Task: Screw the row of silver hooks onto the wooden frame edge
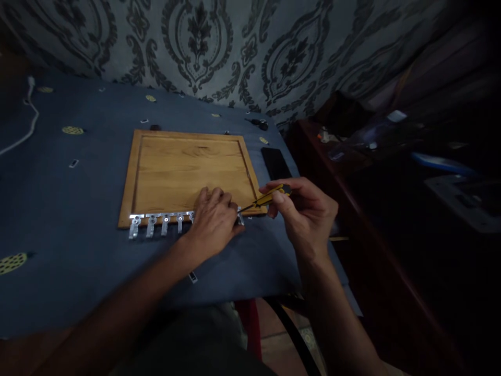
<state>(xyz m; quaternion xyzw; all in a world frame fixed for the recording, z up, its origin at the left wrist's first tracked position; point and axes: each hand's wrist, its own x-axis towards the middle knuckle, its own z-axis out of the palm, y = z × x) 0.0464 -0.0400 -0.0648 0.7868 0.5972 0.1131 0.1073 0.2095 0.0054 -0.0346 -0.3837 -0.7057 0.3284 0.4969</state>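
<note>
A framed wooden board [191,169] lies flat on the cloth-covered table. Along its front edge runs a row of several silver metal hooks [165,224], with screw heads showing on some. My left hand [214,222] is over the right part of this edge, fingers bent on the wood and thumb by the rightmost hooks; it covers part of the row. Between the thumb and fingers of my right hand [301,209] is a yellow and black screwdriver [270,197]. Its shaft slants down left, the tip beside my left hand at a hook near the board's right corner.
A dark phone [276,163] lies right of the board. Beyond it are dark keys or a similar small item [258,124]. The blue patterned tablecloth [70,209] reaches a patterned wall. A white cable [33,122] lies at left, and dark red furniture [376,256] stands at right.
</note>
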